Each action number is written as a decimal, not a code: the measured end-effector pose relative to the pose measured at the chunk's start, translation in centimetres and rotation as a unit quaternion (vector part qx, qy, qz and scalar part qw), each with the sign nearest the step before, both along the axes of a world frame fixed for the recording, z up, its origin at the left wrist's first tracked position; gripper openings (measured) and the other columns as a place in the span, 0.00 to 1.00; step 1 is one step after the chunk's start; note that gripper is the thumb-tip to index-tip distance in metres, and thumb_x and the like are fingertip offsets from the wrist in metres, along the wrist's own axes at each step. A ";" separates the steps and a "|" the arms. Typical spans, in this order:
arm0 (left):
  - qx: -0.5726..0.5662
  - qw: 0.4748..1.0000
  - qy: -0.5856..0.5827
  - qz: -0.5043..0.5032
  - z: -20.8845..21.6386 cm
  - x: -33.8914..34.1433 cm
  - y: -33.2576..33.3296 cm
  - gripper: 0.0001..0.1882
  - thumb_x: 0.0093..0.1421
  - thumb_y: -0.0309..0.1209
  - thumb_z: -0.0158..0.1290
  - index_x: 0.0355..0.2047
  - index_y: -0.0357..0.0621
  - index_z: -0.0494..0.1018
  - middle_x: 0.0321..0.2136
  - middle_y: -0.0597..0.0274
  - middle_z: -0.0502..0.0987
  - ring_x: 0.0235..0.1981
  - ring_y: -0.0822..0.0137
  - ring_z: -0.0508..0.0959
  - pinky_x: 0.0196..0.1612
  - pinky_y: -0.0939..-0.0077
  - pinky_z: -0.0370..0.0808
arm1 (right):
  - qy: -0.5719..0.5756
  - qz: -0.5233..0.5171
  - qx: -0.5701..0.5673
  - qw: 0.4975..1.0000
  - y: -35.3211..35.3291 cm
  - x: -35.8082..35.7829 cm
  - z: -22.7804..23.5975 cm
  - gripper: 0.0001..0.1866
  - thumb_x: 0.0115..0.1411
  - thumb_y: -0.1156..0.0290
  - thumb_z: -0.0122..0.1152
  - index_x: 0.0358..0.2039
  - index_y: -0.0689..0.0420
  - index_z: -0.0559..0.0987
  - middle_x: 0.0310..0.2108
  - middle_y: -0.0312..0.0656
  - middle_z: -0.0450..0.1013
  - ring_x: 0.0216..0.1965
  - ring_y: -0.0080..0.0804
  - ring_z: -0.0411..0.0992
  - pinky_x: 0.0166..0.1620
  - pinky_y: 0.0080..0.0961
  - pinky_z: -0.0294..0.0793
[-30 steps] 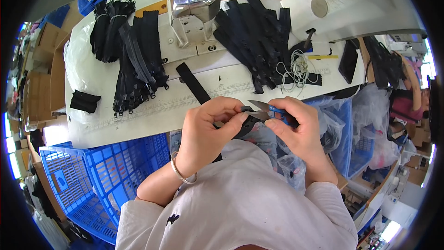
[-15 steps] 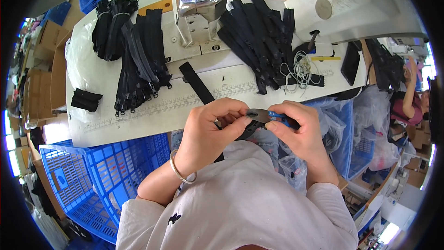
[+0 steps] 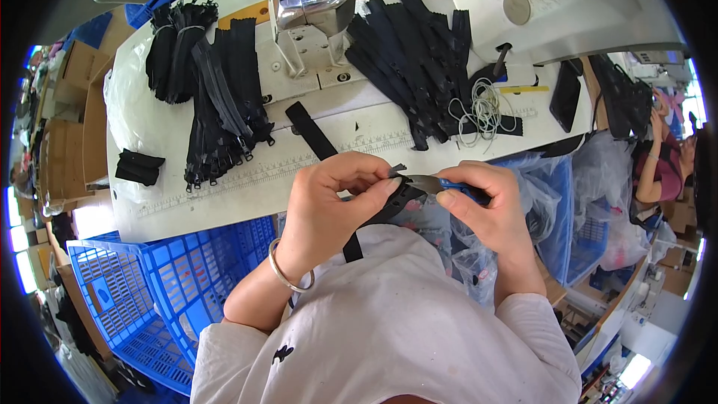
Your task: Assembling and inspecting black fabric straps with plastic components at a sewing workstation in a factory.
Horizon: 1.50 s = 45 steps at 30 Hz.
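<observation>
My left hand [image 3: 329, 206] is closed, pinching the end of a black zipper [image 3: 394, 204] between thumb and fingers. A small dark scrap sticks up at the fingertips. Part of a black strip [image 3: 310, 128] lies on the table behind this hand, and more black strip hangs below it; whether they are one piece is hidden. My right hand [image 3: 490, 206] is closed round blue-handled thread snips [image 3: 428, 183]. Their grey blade points left, its tip at the zipper end by my left fingertips. Both hands are in front of the table's near edge.
Black zippers lie in piles left [image 3: 224, 97] and right [image 3: 411, 67] of the sewing machine [image 3: 310, 7]. Tangled pale cord [image 3: 482, 111] and a phone [image 3: 566, 97] are at the right. Blue crates [image 3: 164, 277] stand below the table. Another person [image 3: 658, 168] is at far right.
The snips have drawn slightly right, and more gap shows between my two hands' fingertips. A small dark scrap now stands up at my left fingertips. The view has shifted a little.
</observation>
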<state>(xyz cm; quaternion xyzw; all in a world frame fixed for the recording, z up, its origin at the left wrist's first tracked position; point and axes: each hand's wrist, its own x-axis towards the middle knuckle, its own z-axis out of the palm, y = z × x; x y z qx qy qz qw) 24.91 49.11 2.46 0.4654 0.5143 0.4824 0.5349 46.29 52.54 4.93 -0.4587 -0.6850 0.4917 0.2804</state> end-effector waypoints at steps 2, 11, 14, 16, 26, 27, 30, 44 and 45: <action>0.004 1.000 -0.003 -0.002 0.2 0.0 0.2 0.04 0.54 0.22 0.58 0.31 0.36 0.76 0.23 0.67 0.78 0.25 0.81 0.74 0.31 0.86 0.71 | -0.008 -0.004 0.016 1.000 0.1 0.1 0.1 0.13 0.52 0.69 0.67 0.32 0.66 0.79 0.24 0.40 0.74 0.22 0.19 0.68 0.26 0.17 0.64; -0.017 0.998 0.040 -0.044 0.6 -0.2 0.2 0.05 0.50 0.15 0.58 0.29 0.33 0.76 0.24 0.64 0.78 0.26 0.79 0.76 0.32 0.86 0.74 | -0.035 0.028 0.030 0.999 0.5 -0.9 0.7 0.13 0.52 0.68 0.67 0.32 0.66 0.79 0.23 0.40 0.74 0.22 0.21 0.68 0.26 0.17 0.64; -0.043 0.998 0.002 -0.041 0.7 -0.1 0.2 0.05 0.51 0.15 0.57 0.29 0.33 0.76 0.24 0.64 0.78 0.26 0.79 0.76 0.32 0.87 0.73 | -0.025 0.007 0.013 1.000 0.4 -0.8 -0.1 0.13 0.52 0.68 0.67 0.32 0.66 0.79 0.23 0.39 0.74 0.22 0.19 0.68 0.26 0.17 0.64; -0.063 0.997 -0.026 -0.032 0.8 0.0 0.2 0.05 0.51 0.15 0.57 0.29 0.32 0.76 0.24 0.64 0.78 0.26 0.79 0.76 0.32 0.87 0.73 | -0.006 -0.015 0.008 1.000 0.1 -0.7 -0.6 0.13 0.53 0.68 0.67 0.32 0.65 0.79 0.23 0.38 0.74 0.23 0.18 0.67 0.25 0.17 0.64; -0.050 0.997 -0.024 -0.061 0.4 0.0 0.2 0.03 0.54 0.17 0.57 0.30 0.32 0.75 0.25 0.66 0.77 0.27 0.81 0.75 0.31 0.87 0.73 | 0.038 0.005 -0.018 0.999 0.2 -0.4 -1.1 0.12 0.54 0.70 0.66 0.31 0.66 0.79 0.23 0.36 0.74 0.23 0.15 0.68 0.26 0.14 0.64; -0.052 0.996 -0.011 -0.066 0.5 0.0 0.2 0.05 0.52 0.14 0.57 0.31 0.30 0.76 0.26 0.63 0.78 0.29 0.78 0.77 0.35 0.86 0.76 | 0.063 -0.012 0.019 0.998 0.1 -0.2 -1.3 0.12 0.54 0.70 0.66 0.31 0.67 0.79 0.23 0.36 0.74 0.24 0.14 0.68 0.26 0.13 0.64; -0.073 0.994 -0.017 -0.080 0.2 0.0 0.2 0.05 0.54 0.15 0.56 0.32 0.29 0.75 0.26 0.60 0.78 0.28 0.75 0.78 0.32 0.84 0.76 | 0.137 -0.064 -0.107 0.983 0.3 0.0 -0.8 0.14 0.55 0.69 0.65 0.36 0.67 0.78 0.27 0.35 0.74 0.28 0.16 0.69 0.30 0.13 0.66; 0.087 0.986 0.112 -0.090 -0.2 1.0 -0.8 0.04 0.56 0.20 0.55 0.33 0.34 0.76 0.27 0.57 0.79 0.21 0.68 0.77 0.26 0.79 0.74 | -0.443 -0.298 0.402 0.744 9.9 14.2 -9.0 0.16 0.58 0.68 0.59 0.47 0.57 0.75 0.37 0.45 0.74 0.40 0.44 0.70 0.46 0.37 0.67; 0.221 0.954 0.166 -0.120 -0.3 1.3 -1.0 0.05 0.54 0.20 0.55 0.32 0.37 0.77 0.27 0.56 0.78 0.21 0.66 0.77 0.25 0.78 0.73 | -0.441 -0.296 0.404 0.745 9.8 14.0 -8.8 0.16 0.58 0.68 0.59 0.47 0.57 0.75 0.37 0.45 0.74 0.40 0.44 0.70 0.46 0.37 0.67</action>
